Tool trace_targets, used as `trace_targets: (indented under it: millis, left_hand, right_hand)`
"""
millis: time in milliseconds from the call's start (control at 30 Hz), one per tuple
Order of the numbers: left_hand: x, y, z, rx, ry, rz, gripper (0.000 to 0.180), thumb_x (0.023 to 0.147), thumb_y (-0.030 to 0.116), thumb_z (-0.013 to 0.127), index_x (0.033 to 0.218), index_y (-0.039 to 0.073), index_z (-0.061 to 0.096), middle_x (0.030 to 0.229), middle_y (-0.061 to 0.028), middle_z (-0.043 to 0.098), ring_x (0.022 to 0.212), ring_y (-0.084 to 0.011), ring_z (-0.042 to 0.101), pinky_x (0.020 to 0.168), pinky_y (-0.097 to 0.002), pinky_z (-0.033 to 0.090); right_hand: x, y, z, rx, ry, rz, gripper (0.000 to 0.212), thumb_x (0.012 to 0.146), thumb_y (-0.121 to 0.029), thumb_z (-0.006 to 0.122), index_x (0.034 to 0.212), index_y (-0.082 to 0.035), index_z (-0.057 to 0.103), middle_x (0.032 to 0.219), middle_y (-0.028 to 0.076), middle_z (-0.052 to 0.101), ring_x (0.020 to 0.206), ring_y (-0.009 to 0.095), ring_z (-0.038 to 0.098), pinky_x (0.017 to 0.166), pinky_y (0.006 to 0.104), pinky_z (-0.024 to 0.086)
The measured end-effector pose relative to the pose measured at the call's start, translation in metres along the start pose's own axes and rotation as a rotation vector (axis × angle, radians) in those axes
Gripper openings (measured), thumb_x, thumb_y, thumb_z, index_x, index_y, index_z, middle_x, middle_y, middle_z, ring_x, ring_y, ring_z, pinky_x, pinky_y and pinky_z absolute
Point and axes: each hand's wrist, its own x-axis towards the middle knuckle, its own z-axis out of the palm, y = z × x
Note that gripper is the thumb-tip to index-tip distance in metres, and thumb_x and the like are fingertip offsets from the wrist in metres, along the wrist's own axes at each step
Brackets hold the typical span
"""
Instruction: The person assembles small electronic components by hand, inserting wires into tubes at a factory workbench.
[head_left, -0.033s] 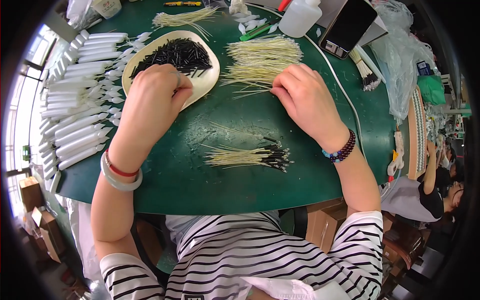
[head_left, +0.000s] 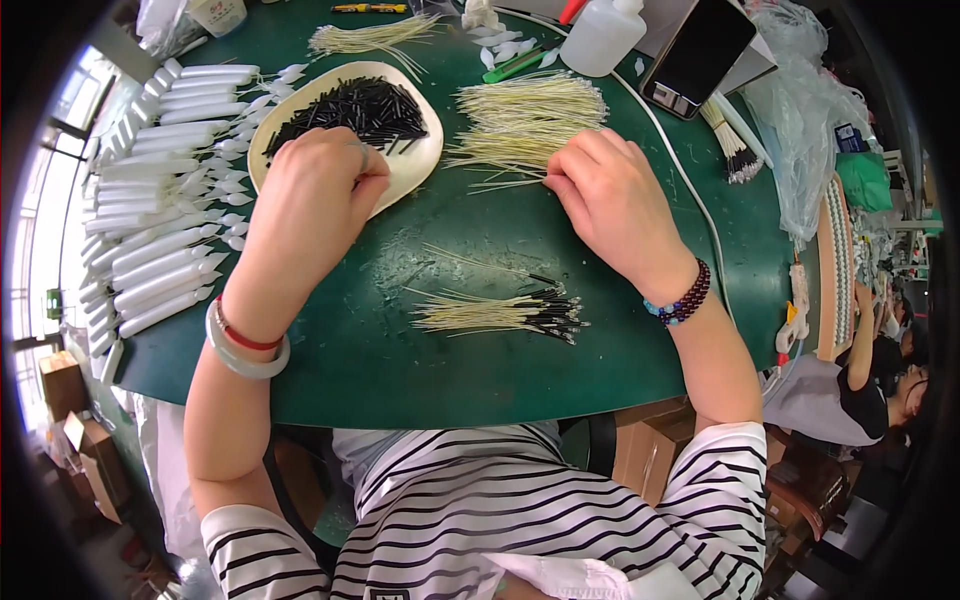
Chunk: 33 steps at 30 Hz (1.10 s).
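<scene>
My left hand (head_left: pixel 318 190) hangs over the near side of a cream dish (head_left: pixel 425 165) heaped with short black tubes (head_left: pixel 360 112). Its thumb and fingers are pinched together, and whatever they hold is hidden. At the near right end of a spread of thin pale-yellow wires (head_left: pixel 525 115), my right hand (head_left: pixel 612 190) is closed, its thumb and forefinger pinching the end of a wire (head_left: pixel 508 184) that points left. Nearer to me lies a bundle of wires with black-sleeved ends (head_left: pixel 480 312), and a single sleeved wire (head_left: pixel 490 265) rests just beyond it.
Rows of white candle-shaped sticks (head_left: pixel 165 270) with flame-shaped tips fill the left side. More wires (head_left: pixel 375 38) lie at the back. A white bottle (head_left: pixel 603 38), a green cutter (head_left: pixel 515 65), a phone (head_left: pixel 700 50) and a white cable (head_left: pixel 690 180) occupy the far right.
</scene>
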Motion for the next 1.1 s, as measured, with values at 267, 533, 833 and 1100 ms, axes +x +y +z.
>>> trace_targets:
  millis: [267,533,833,1100]
  left_hand:
    - [0.001,0.000,0.005,0.143,-0.029,0.054,0.009,0.078,0.004,0.062,0.084,-0.003,0.060,0.082,-0.0147,0.060,0.078,-0.0333,0.057,0.075,-0.0403,0.045]
    - [0.002,-0.004,-0.012,-0.056,-0.112,-0.111,0.012,0.071,0.005,0.067,0.080,-0.003,0.063,0.075,-0.0135,0.059,0.077,-0.0289,0.059,0.070,-0.0362,0.047]
    - [0.000,0.005,-0.007,0.052,0.129,0.066,0.007,0.074,0.000,0.065,0.081,-0.002,0.065,0.079,-0.0141,0.063,0.078,-0.0298,0.059,0.072,-0.0359,0.048]
    - [-0.010,0.048,0.007,-0.655,-0.090,-0.072,0.015,0.084,-0.003,0.059,0.097,-0.001,0.067,0.088,-0.0085,0.062,0.080,-0.0169,0.058,0.072,-0.0264,0.045]
  right_hand:
    - [-0.004,0.000,-0.007,-0.089,0.091,-0.070,0.011,0.080,-0.006,0.062,0.088,-0.005,0.055,0.085,0.007,0.060,0.083,0.023,0.058,0.078,0.0349,0.044]
    - [-0.007,-0.008,-0.006,0.146,0.100,-0.011,0.023,0.078,-0.001,0.063,0.101,-0.002,0.059,0.084,0.009,0.059,0.082,0.026,0.059,0.069,0.0327,0.049]
    - [-0.007,-0.019,-0.013,0.386,0.065,0.082,0.008,0.082,-0.002,0.063,0.090,-0.003,0.063,0.078,0.009,0.059,0.065,0.025,0.059,0.058,0.0317,0.048]
    - [-0.003,-0.032,-0.028,0.610,0.063,0.148,0.009,0.081,-0.001,0.065,0.090,-0.003,0.067,0.071,0.007,0.058,0.059,0.017,0.054,0.053,0.0261,0.043]
